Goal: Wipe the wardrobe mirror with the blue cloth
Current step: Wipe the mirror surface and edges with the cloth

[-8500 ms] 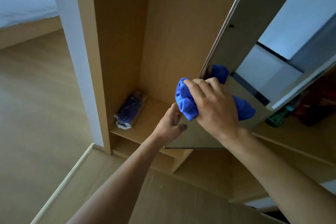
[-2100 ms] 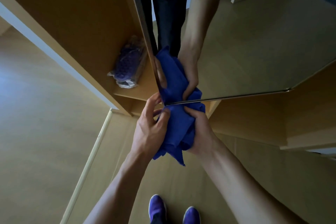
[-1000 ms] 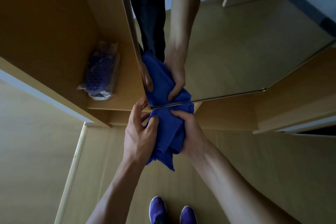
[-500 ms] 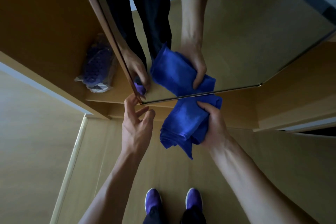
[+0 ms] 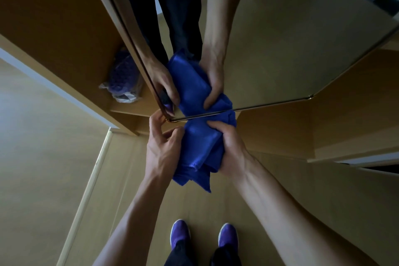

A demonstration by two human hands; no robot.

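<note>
Bunching blue cloth (image 5: 201, 149) at mirror (image 5: 269, 54) bottom corner, right hand (image 5: 230, 150) fingers clamped on it, left hand (image 5: 164, 149) fingers pinching its edge; keeping pad flat.

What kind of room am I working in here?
Probably a bedroom or dressing area of a home: an open wooden wardrobe with a mirror on its door, a bagged item on its low shelf, and wood flooring.

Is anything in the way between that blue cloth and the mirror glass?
Nothing visible. The bunched blue cloth, gripped by the right hand, sits at the wardrobe mirror's bottom edge; the left hand is beside it, near the corner.
</note>
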